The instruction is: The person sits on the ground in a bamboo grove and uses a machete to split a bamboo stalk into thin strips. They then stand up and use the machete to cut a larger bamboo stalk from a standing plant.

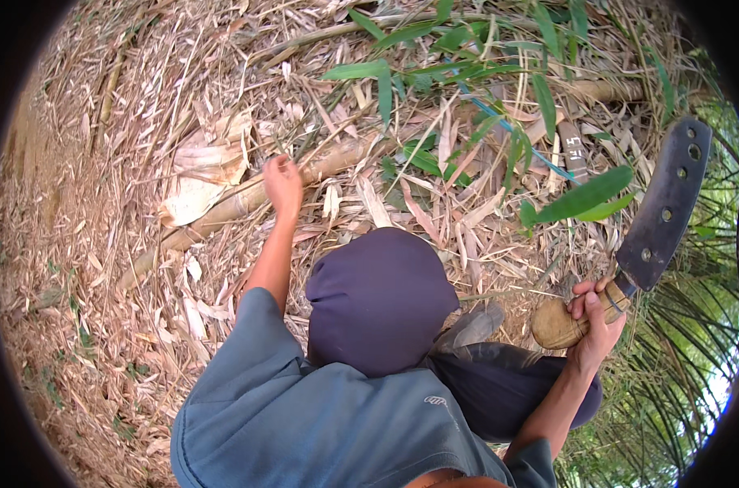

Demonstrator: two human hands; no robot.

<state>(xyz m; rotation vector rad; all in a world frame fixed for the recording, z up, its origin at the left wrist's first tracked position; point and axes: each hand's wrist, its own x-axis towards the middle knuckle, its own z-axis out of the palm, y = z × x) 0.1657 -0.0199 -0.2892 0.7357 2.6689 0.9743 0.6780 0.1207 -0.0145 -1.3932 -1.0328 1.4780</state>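
Note:
My right hand (597, 321) is closed round the wooden handle (558, 325) of a machete. Its broad dark blade (669, 199), pierced with several round holes, points up and away at the far right. Out ahead on the left, my left hand (283, 185) is held with its fingers curled together, beside a bamboo pole (237, 205) lying in the litter. Thin twigs run close to those fingertips; whether they grip one cannot be made out. A pale dry bamboo sheath (202, 167) lies left of that hand.
Dry bamboo leaves (141, 268) cover the ground. Green leafy shoots (499, 73) and a blue strip (516, 130) are at the upper right, near a brown marked stalk (573, 150). My bent knee (381, 301) rises between my arms. Foliage (670, 350) stands at the right.

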